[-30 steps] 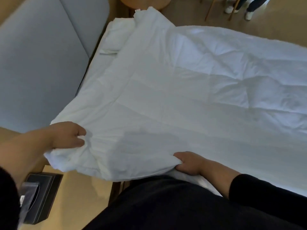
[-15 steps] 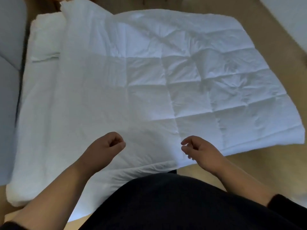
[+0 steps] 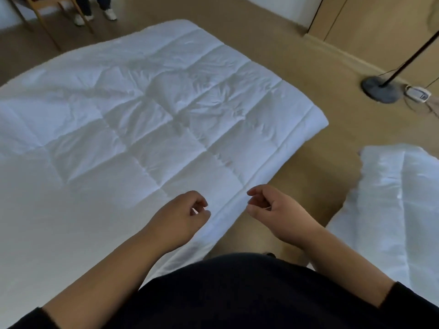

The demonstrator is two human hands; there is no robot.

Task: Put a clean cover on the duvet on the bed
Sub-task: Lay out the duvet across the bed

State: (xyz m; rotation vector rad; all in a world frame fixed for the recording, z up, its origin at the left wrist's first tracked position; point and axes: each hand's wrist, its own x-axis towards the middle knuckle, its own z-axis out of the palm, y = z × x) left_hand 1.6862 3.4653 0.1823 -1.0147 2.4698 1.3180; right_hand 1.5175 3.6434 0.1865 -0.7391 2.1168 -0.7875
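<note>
Your duvet fills the left and centre of the frame, spread flat and quilted side up, its right corner at the middle right and its near edge running down to your torso. It looks bare, so my read is you're between steps: duvet laid out, cover not yet started. The white bundle at the right edge of the frame, on the floor and well apart from the duvet, may be the clean cover or bedding; can't tell which.

Your left hand hovers over the duvet's near edge, fingers loosely curled, holding nothing. Your right hand is just off that edge over the floor, also loosely curled and empty.

Next move, as I judge it: turn right, pick up the bundle, find its opening and match corners to the duvet.

Around: lamp stand with cables and a small white device at the upper right, clear of your path but a trip risk. Chair legs and someone's shoes are at the upper left, beyond the far side of the duvet.
</note>
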